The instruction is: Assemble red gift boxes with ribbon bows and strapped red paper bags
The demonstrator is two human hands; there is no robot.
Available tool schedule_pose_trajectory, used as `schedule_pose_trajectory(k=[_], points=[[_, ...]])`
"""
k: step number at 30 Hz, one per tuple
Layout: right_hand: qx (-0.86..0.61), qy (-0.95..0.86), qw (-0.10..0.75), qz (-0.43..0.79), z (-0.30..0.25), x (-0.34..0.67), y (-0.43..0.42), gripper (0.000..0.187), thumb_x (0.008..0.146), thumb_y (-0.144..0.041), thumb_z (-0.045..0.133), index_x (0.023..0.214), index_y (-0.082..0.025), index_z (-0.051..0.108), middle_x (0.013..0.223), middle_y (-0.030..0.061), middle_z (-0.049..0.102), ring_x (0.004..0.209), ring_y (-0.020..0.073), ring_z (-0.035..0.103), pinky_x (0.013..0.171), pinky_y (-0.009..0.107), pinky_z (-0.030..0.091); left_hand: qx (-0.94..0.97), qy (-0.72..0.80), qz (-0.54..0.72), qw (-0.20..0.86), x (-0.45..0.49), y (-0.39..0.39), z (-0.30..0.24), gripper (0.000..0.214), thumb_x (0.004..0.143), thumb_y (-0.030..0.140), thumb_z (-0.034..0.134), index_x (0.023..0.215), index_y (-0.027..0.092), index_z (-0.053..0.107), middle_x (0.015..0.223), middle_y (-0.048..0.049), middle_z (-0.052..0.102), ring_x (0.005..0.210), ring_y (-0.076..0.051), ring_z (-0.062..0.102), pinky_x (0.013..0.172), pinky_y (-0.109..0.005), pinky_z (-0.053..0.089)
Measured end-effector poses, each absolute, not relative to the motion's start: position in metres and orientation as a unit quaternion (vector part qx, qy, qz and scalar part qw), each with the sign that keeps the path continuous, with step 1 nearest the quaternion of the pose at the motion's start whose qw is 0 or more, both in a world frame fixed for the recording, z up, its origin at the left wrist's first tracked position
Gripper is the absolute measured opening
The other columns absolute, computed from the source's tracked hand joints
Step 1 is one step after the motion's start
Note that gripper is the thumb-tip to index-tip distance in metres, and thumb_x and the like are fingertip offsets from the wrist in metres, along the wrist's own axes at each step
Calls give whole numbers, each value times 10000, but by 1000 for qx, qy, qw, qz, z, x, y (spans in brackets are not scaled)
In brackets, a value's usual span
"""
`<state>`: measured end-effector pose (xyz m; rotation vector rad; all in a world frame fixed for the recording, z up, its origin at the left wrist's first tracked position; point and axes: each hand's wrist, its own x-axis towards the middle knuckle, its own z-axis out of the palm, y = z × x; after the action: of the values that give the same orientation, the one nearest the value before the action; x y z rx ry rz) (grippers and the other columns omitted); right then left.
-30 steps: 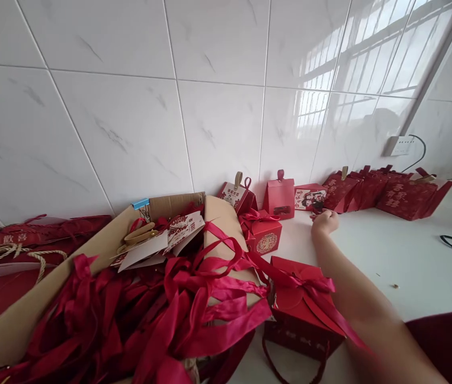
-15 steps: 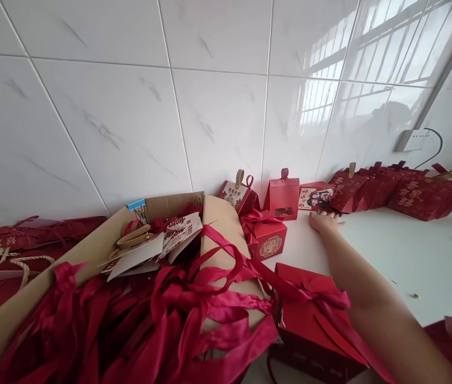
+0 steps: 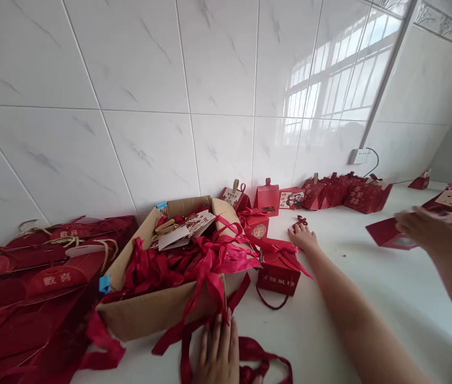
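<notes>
My left hand (image 3: 218, 349) lies at the bottom middle, fingers stretched out against the front of a cardboard box (image 3: 149, 320). Red satin ribbons (image 3: 177, 261) fill this box and spill over its side, some lying beside the hand. My right hand (image 3: 304, 237) rests on the white counter with fingers loosely spread. Its fingertips reach a small dark red knotted piece (image 3: 301, 220); I cannot tell whether they grip it. Between the two hands stands a red gift box (image 3: 277, 274) with a ribbon bow and a cord handle.
Another person's blurred hand (image 3: 429, 229) is at a red box (image 3: 389, 234) on the right. Red gift bags (image 3: 364, 197) line the tiled wall. Red packages with rope handles (image 3: 65, 277) cover the left side. A wall socket (image 3: 359, 156) is above the counter.
The view has drawn back, and my left hand has come into sight by the cardboard box. My right hand stays on the counter by the wall. The other person's hand has moved.
</notes>
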<state>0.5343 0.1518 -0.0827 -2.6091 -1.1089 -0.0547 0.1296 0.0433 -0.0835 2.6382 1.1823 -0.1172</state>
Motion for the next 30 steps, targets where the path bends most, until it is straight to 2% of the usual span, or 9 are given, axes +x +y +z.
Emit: schedule_pose_trajectory(k=[3, 5, 10, 15, 19, 22, 26, 30], points=[[-899, -415, 142, -18, -79, 508, 122, 423, 922, -362, 570, 1299, -180, 506, 1371, 109, 483, 1214, 277, 505, 1003, 526, 428, 909, 381, -58, 157, 129, 38, -64, 849, 861, 563, 396, 1487, 44, 153, 1547, -130, 38, 1449, -357, 50, 1188, -534, 140], [-894, -426, 135, -15, -77, 490, 102, 427, 922, -359, 569, 1306, -184, 502, 1386, 109, 471, 1230, 282, 491, 1016, 535, 413, 906, 386, -44, 166, 127, 30, -54, 872, 870, 599, 332, 1491, 28, 108, 1557, -124, 9, 1456, -326, -2, 1198, -508, 107], [-885, -448, 129, 4, -75, 449, 54, 442, 924, -368, 565, 1321, -188, 491, 1407, 111, 451, 1254, 289, 471, 1032, 546, 394, 911, 381, -13, 156, 124, 18, -44, 859, 886, 581, 294, 1493, -9, 146, 1573, -178, 88, 1466, -327, 29, 1200, -501, 98], [-875, -469, 112, 33, -81, 410, 5, 535, 934, -431, 523, 1407, -213, 403, 1512, 111, 328, 1366, 320, 338, 1106, 592, 262, 917, 364, 5, 160, 121, 18, -50, 864, 892, 579, 288, 1494, -25, 146, 1581, -194, 78, 1474, -321, 17, 1206, -476, 74], [-866, -492, 80, 46, -83, 380, -31, 593, 984, -490, 335, 1495, -198, 263, 1581, 87, 219, 1446, 311, 187, 1161, 532, 188, 920, 354, 22, 164, 120, 17, -55, 871, 891, 585, 284, 1487, -40, 170, 1576, -215, 105, 1473, -333, 27, 1204, -485, 67], [-860, -504, 56, 46, -83, 359, -53, 641, 983, -516, 222, 1525, -175, 191, 1599, 49, 167, 1462, 321, 132, 1176, 488, 178, 922, 350, 36, 164, 119, 16, -58, 863, 893, 583, 290, 1484, -37, 183, 1575, -218, 109, 1475, -327, 19, 1204, -485, 59], [-849, -525, 44, 39, -82, 327, -75, 697, 958, -550, 219, 1531, -156, 174, 1601, 45, 141, 1454, 375, 116, 1157, 538, 188, 922, 351, 43, 159, 120, 16, -58, 858, 893, 579, 295, 1478, -41, 198, 1570, -232, 124, 1473, -337, 35, 1200, -488, 68], [-828, -557, 45, 40, -81, 297, -93, 711, 939, -572, 263, 1532, -191, 172, 1599, 23, 125, 1450, 405, 89, 1145, 586, 177, 925, 345, 42, 153, 117, 18, -56, 812, 897, 555, 315, 1483, -1, 222, 1572, -210, 156, 1474, -330, 70, 1193, -505, 90]])
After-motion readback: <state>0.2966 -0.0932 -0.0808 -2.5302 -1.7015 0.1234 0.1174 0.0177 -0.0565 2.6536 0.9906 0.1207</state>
